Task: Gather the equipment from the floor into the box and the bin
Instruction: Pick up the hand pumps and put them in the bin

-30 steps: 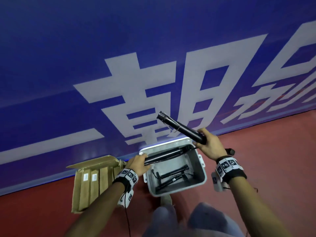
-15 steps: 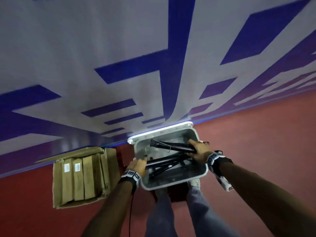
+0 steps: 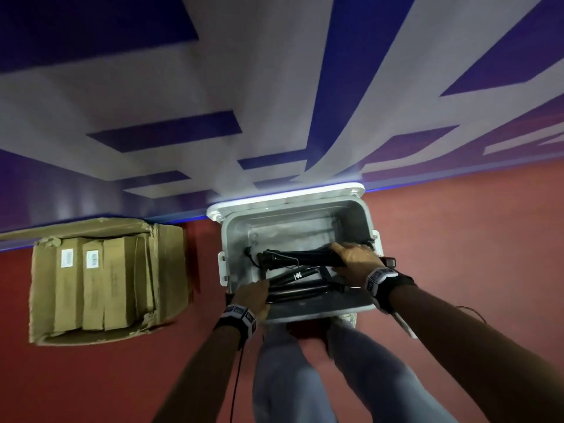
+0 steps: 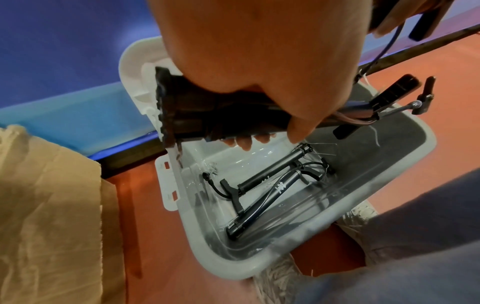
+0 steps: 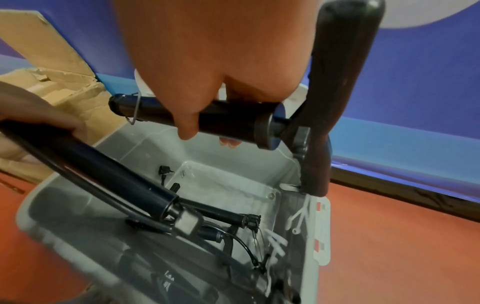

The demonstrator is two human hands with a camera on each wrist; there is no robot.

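Note:
A white plastic bin point(image 3: 236, 239) stands open on the red floor against the wall. My right hand point(image 3: 351, 256) grips a black pump point(image 3: 300, 258) by its barrel and holds it level inside the bin's mouth; its T-handle point(image 5: 337, 98) sticks up beside my palm. At the bin's near left corner my left hand point(image 3: 254, 294) grips a second black pump point(image 5: 103, 174), slanting down into the bin. Two more black pumps point(image 4: 272, 185) lie on the bin's bottom. The cardboard box point(image 3: 171, 264) sits to the left.
The bin's white lid point(image 3: 287, 196) leans against the blue-and-white wall behind it. Several long brown cartons point(image 3: 91, 282) fill the cardboard box. My legs point(image 3: 290, 377) stand just in front of the bin. Red floor point(image 3: 457, 254) stretches to the right.
My right hand has brought its pump down from above the bin into the bin's mouth. My left hand has lowered its pump further in. My head has tipped down and closer.

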